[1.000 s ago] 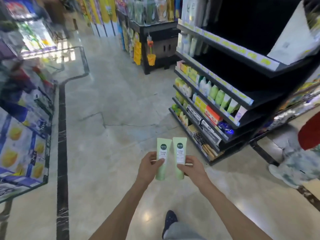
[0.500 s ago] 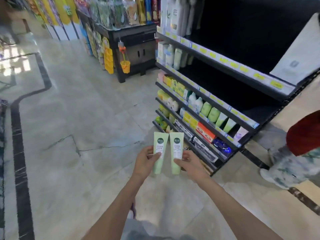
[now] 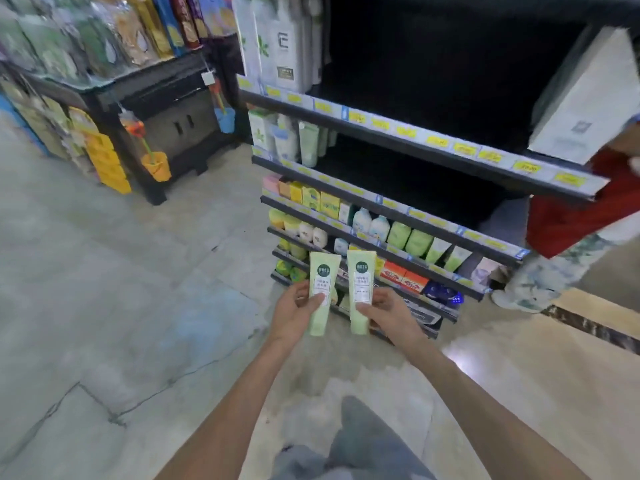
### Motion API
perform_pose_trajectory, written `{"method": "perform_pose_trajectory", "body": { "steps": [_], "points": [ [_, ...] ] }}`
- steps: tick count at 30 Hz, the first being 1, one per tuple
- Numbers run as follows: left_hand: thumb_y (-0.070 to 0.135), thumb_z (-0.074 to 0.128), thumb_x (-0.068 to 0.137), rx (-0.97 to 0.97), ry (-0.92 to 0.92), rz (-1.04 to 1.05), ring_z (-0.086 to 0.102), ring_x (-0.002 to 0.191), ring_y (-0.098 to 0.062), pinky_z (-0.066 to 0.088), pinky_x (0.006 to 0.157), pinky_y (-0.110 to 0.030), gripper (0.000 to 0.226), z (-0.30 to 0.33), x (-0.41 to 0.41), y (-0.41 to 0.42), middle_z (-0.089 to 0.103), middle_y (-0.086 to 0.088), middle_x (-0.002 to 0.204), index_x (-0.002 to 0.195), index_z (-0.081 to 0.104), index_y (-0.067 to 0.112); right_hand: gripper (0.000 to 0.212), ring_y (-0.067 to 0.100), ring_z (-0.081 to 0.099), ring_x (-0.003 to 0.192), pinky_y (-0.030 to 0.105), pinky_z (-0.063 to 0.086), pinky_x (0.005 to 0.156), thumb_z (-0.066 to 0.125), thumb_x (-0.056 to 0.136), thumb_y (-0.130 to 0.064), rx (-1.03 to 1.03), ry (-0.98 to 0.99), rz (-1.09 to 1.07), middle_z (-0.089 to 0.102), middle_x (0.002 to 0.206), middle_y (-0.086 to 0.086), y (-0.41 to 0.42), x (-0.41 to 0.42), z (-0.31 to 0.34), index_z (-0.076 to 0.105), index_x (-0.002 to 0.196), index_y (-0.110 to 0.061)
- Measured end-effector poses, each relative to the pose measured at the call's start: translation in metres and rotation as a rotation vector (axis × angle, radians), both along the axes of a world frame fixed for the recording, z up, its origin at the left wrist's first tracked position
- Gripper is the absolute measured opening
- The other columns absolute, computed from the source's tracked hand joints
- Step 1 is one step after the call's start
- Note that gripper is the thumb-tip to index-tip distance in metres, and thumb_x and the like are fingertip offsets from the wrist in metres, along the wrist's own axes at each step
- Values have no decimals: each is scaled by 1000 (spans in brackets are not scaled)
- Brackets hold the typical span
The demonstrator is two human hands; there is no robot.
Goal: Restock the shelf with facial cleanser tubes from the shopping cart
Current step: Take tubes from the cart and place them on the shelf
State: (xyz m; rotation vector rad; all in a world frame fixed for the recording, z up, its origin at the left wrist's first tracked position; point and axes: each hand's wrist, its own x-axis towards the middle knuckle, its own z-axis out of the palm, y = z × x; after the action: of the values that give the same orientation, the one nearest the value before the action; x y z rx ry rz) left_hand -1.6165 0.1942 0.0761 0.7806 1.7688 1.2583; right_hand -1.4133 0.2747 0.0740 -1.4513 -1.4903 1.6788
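Before shelf [image 3: 398, 216], tubes [image 3: 322, 292] upright, caps down

A cracked, glossy stone-tile floor [image 3: 121, 306] runs past a black display stand [image 3: 166, 109] stacked with packaged goods.

Bare forearms [image 3: 460, 403], no sleeves visible; grey trousers [image 3: 360, 441], possibly jeans.

The two tubes [image 3: 322, 292] in the hands are light green, each with a dark green dot and a white label. Just past them, the shelf [image 3: 391, 209] is black with yellow price tags. Far off to the right of the hands hangs a red cloth [image 3: 581, 209]. The floor [image 3: 138, 289] below is pale grey.
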Motion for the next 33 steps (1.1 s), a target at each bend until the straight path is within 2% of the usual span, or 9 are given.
{"method": "perform_pose_trajectory", "body": {
  "steps": [9,12,14,16,21,25,28,31,33],
  "points": [
    [12,73,93,50,35,-114,72,95,-17,59,83,-35,27,-8,-76,110,75,-6,113,119,66,8,37,15,69,105,44,58,94,80,87,-37,87,-1,-59,66,122,-4,109,-77,6,62,118,-28],
    [12,73,93,40,28,-133,70,94,-14,58,78,-31,28,-10,-98,150,73,-6,115,120,65,10,38,15,69,107,41,57,95,80,86,-38,118,-8,-92,66,121,-4,163,-106,6,62,118,-27],
    [15,74,93,21,29,-131,70,97,-15,59,82,-32,31,-11,-111,174,72,-5,117,123,65,12,36,13,68,105,31,57,88,78,89,-36,146,-15,-109,66,120,-2,197,-126,12,62,119,-24],
    [12,73,94,8,39,-125,70,89,-4,57,78,-23,30,-12,-123,195,73,-1,112,123,65,10,36,12,67,105,21,54,80,76,92,-32,146,0,-133,67,120,-1,232,-143,19,61,122,-18],
    [10,70,95,0,27,-127,65,74,13,52,67,-11,23,-20,-145,234,70,7,101,118,65,14,38,14,67,106,26,58,84,76,93,-25,155,21,-161,65,119,0,316,-182,31,55,123,-16],
    [14,71,95,-8,40,-123,68,89,-2,58,80,-23,20,-27,-160,253,71,0,113,114,65,18,27,21,67,112,36,57,97,74,93,-22,177,13,-193,66,111,-2,367,-201,24,60,116,-17],
    [23,74,93,-31,62,-144,68,105,-17,58,92,-38,34,-37,-172,264,72,-1,120,125,66,14,29,13,64,106,37,56,99,75,92,-19,221,-45,-195,64,106,-9,392,-213,19,60,118,-16],
    [25,74,93,-18,84,-149,67,108,-15,58,93,-36,36,-47,-180,273,71,0,120,127,66,15,30,16,62,113,38,50,106,77,89,-24,272,-144,-256,64,116,-3,415,-221,10,60,113,-20],
    [26,74,93,-9,94,-163,67,107,-12,58,93,-37,35,-53,-184,277,71,3,120,127,66,17,41,20,60,120,32,46,107,77,89,-28,331,-260,-279,63,129,4,426,-227,1,60,123,-14]
  ]
}}
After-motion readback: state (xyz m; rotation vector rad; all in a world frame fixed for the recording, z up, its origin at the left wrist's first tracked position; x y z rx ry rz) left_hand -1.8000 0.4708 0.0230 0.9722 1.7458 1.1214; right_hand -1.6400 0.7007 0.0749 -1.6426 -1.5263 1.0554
